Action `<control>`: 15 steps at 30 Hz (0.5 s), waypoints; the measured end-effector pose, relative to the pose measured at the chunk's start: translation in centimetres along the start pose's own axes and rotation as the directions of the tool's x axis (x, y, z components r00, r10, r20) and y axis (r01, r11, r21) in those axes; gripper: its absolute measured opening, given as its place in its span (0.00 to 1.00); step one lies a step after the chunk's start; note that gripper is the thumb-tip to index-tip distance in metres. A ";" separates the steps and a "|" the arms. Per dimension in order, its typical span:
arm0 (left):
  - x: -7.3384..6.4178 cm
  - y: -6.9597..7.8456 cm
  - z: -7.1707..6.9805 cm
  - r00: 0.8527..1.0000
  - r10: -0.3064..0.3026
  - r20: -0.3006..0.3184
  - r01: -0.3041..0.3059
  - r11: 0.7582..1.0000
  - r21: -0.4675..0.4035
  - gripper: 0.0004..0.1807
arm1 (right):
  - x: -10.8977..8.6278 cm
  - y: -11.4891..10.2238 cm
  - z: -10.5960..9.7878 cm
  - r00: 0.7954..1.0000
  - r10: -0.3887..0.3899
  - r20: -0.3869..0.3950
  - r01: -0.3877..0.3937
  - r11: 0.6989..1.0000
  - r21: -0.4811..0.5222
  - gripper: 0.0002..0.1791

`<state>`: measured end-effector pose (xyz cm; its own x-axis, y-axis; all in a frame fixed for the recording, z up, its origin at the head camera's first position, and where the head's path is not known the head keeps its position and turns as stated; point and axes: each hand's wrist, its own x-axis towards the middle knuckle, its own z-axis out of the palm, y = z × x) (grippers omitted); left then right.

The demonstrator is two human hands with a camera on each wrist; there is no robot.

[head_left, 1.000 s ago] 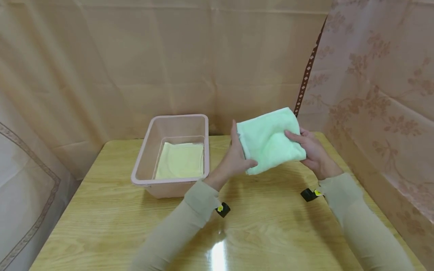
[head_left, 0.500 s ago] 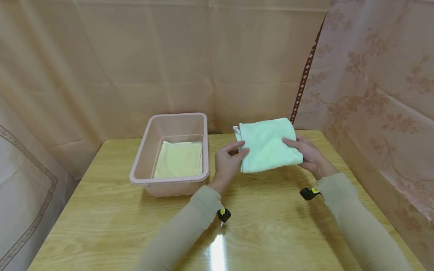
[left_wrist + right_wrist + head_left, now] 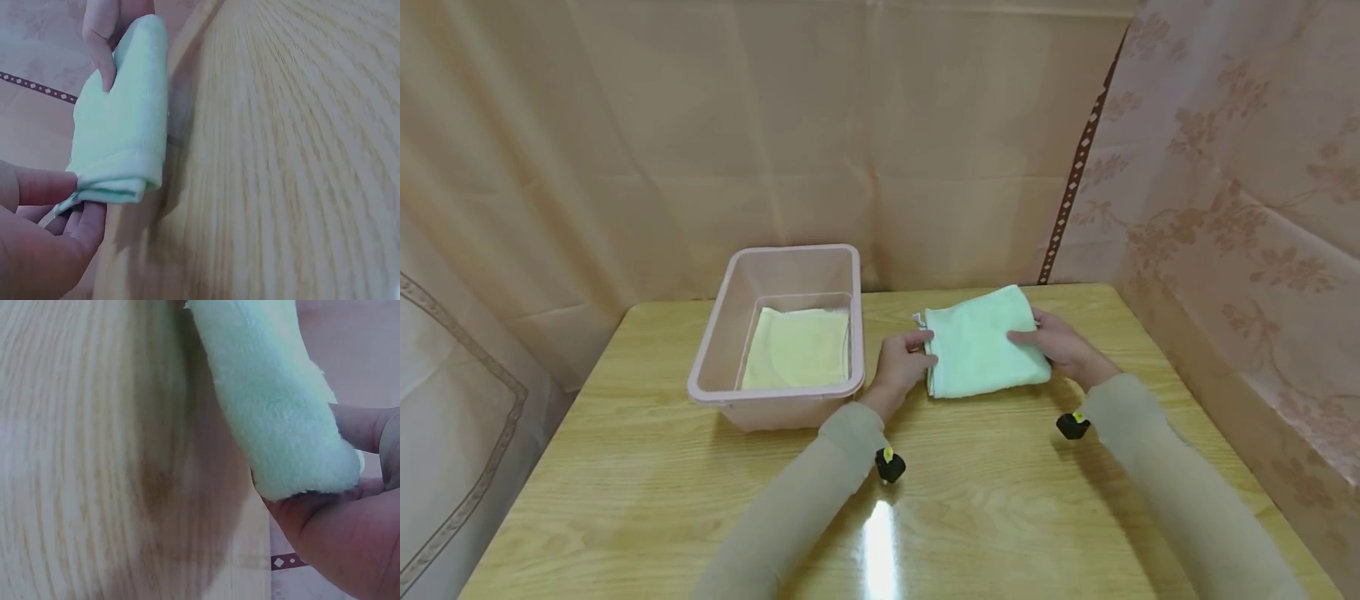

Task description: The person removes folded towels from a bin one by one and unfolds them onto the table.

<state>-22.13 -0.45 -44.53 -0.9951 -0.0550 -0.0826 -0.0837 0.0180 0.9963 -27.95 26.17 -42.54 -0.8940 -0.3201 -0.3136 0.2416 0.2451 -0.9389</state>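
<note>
A folded mint-green towel [image 3: 977,343] is stretched between both hands, close over the table right of the basin. My left hand [image 3: 901,367] pinches its left edge between thumb and fingers, near a small white tag [image 3: 918,319]. On the opposite edge, my right hand [image 3: 1067,346] grips the towel with the thumb on top and the fingers underneath. Stacked folds of the towel [image 3: 122,131] show in the left wrist view, with a shadow on the wood beside them. In the right wrist view the fuzzy rounded fold of the towel [image 3: 275,406] rests in the right hand.
A pale pink plastic basin [image 3: 700,367] stands left of the left hand, with a folded yellow towel [image 3: 797,350] lying inside. The wooden table [image 3: 625,492] ends at a beige curtain [image 3: 715,150] behind and a flowered curtain [image 3: 1247,250] on the right.
Both hands have lowered the green towel towards the table and slightly left. The left hand went from a spread grasp on the towel's side to a pinch at its edge.
</note>
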 end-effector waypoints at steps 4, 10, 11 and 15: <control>0.3 -0.6 0.1 0.999 -0.004 -0.038 0.004 1.000 -0.016 0.23 | 0.7 0.3 0.6 1.000 -0.013 -0.004 0.012 0.997 -0.071 0.45; 0.9 -0.9 0.4 0.992 0.016 -0.123 -0.014 1.000 0.016 0.22 | 1.5 0.3 1.6 0.999 -0.023 -0.030 0.021 0.997 -0.079 0.44; 1.1 -0.9 0.4 0.991 0.027 -0.134 -0.024 0.999 0.024 0.22 | 1.6 0.3 1.8 0.999 -0.022 -0.039 0.018 0.997 -0.080 0.44; 1.6 -1.3 0.4 0.983 0.055 -0.176 -0.040 0.995 0.088 0.21 | 2.3 0.2 2.5 0.998 -0.007 -0.070 0.002 0.997 -0.072 0.43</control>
<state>-23.64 -0.14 -46.01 -0.9731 -0.2293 -0.0229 -0.0486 0.1075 0.9930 -29.00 23.16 -43.79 -0.9199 -0.2569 -0.2963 0.2120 0.3099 -0.9269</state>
